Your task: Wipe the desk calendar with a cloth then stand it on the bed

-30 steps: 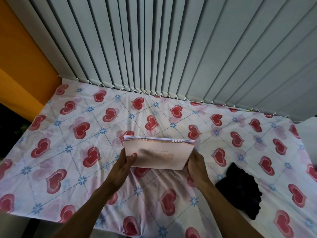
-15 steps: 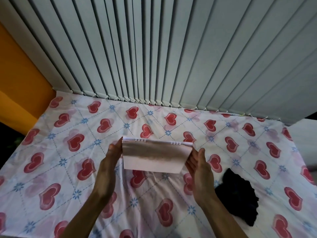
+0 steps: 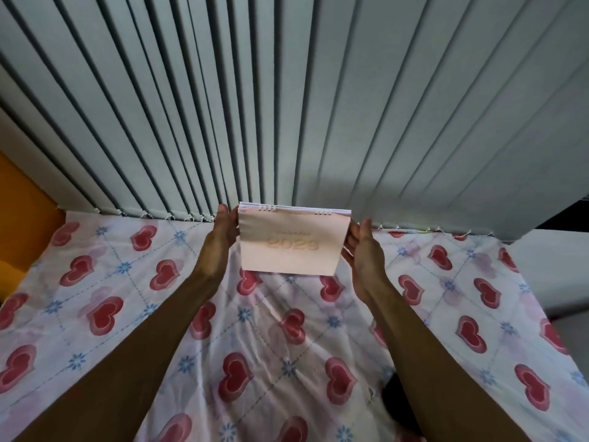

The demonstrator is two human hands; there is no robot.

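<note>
A pale pink desk calendar (image 3: 291, 244) with white spiral rings along its top edge is upright over the far part of the bed (image 3: 95, 282), close to the blinds. My left hand (image 3: 223, 240) presses its left edge and my right hand (image 3: 361, 250) presses its right edge, both arms stretched out. Its lower edge is at the sheet; I cannot tell whether it rests on it. The dark cloth (image 3: 393, 400) lies on the bed near my right forearm, mostly hidden by that arm.
Grey vertical blinds (image 3: 287, 106) hang right behind the calendar along the bed's far side. An orange wall (image 3: 22, 218) borders the bed on the left. The bed's right edge meets a pale surface (image 3: 557, 266).
Both hands have carried the calendar away from me, from the middle of the bed to the far side by the blinds. The view has shifted forward; the cloth now lies under my right forearm.
</note>
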